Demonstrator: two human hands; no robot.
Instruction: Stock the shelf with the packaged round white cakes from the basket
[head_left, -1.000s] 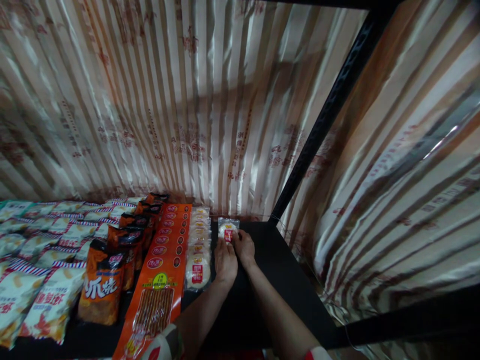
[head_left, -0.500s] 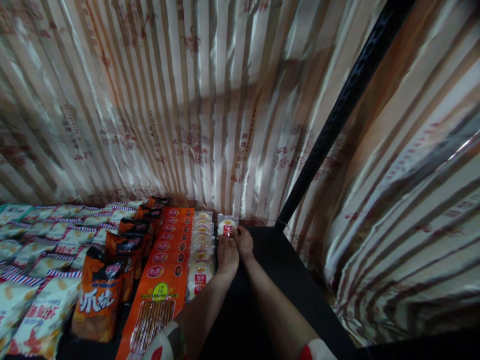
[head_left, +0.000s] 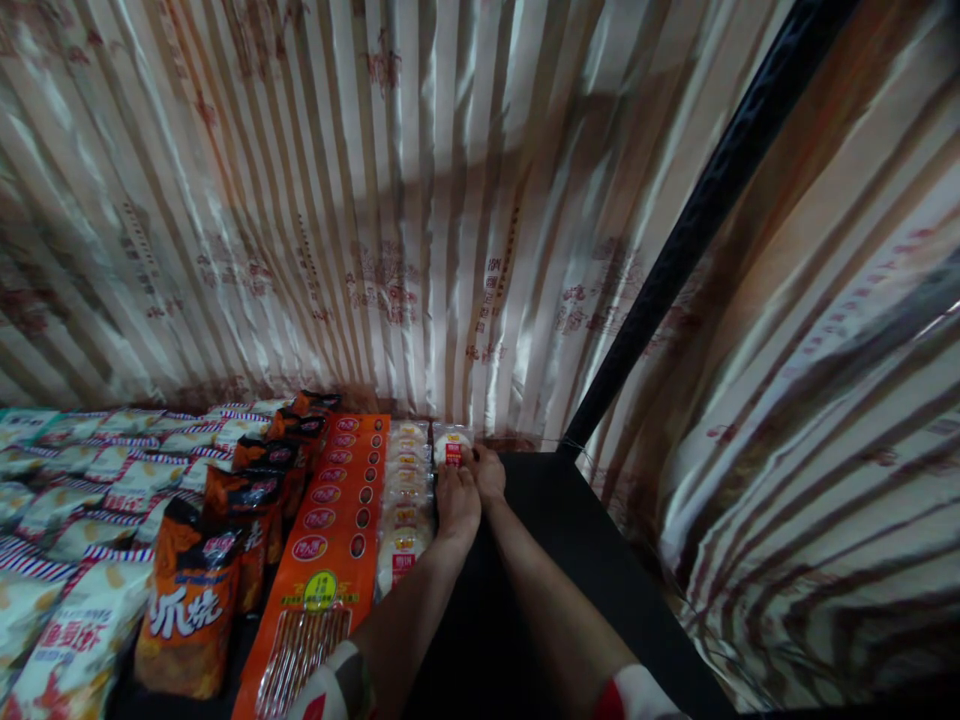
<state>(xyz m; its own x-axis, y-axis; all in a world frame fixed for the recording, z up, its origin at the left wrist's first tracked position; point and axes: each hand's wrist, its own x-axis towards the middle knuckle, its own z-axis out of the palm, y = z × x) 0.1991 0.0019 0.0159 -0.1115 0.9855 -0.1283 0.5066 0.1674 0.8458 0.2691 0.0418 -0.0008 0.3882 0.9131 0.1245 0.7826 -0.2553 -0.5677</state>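
A small clear packet of white rice crackers point(head_left: 451, 447) with a red label stands at the back of the black shelf. My left hand point(head_left: 457, 503) presses its fingers to the packet's lower front. On the packet's right edge, my right hand point(head_left: 490, 476) has its fingers closed; the fingertips are partly hidden. Immediately left runs a row of matching rice cracker packets point(head_left: 403, 548), one behind another. Beside that row lie long orange packs of snack sticks point(head_left: 310, 548), overlapping front to back.
Orange-and-black snack bags point(head_left: 187, 610) stand in a row further left, then white snack bags point(head_left: 82, 635) in several rows. A black metal post point(head_left: 675, 240) rises at the back right corner of the black shelf point(head_left: 592, 560). Striped, printed foil sheeting point(head_left: 420, 200) hangs behind and on the right.
The view has shifted slightly. Both hands stay at the rice cracker packet, which keeps about the same place at the back; my right hand's fingers have shifted a little along its edge.
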